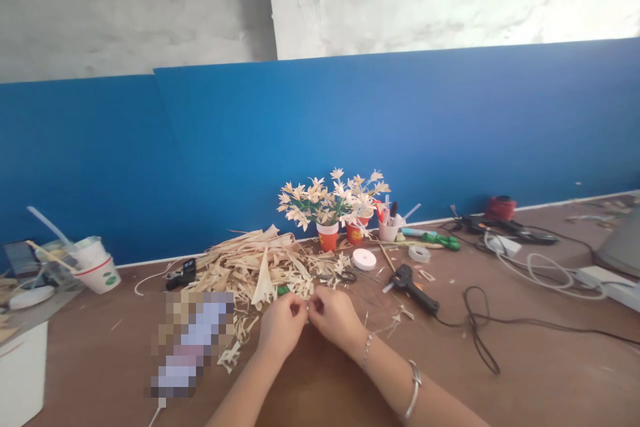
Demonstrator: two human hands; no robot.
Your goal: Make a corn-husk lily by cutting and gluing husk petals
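Clock dirs taken from the hands, 12 = twd blue partition (425, 127). L hand (283, 328) & R hand (339, 320) met over brown table (560, 380), fingers curled, thumbs agst forefingers, tips almost touching; both looked pinched on a sm. pale bit (307, 311) btw them, too tiny to ID. Husk pile (265, 259) lay just beyond, approx 11, dry & papery, loose strips curled every which way. Judged v. light, stiffish but brittle, not slippery; likely to split along grain if bent hard, so best taken flat btw thumb & forefinger pads, near the thicker end, not by a thin tip. If pale bit was same stuff (can't confirm), a soft fingertip pinch, as now used, seemed abt right; squeezing wd prob. crush it. Pale flowers (335, 200) stood in red cups at 12, petals thin, prob. fragile; stems the safer hold. Glue gun (413, 290) lay btw 2 & 3, white disc (364, 259) nr 1.
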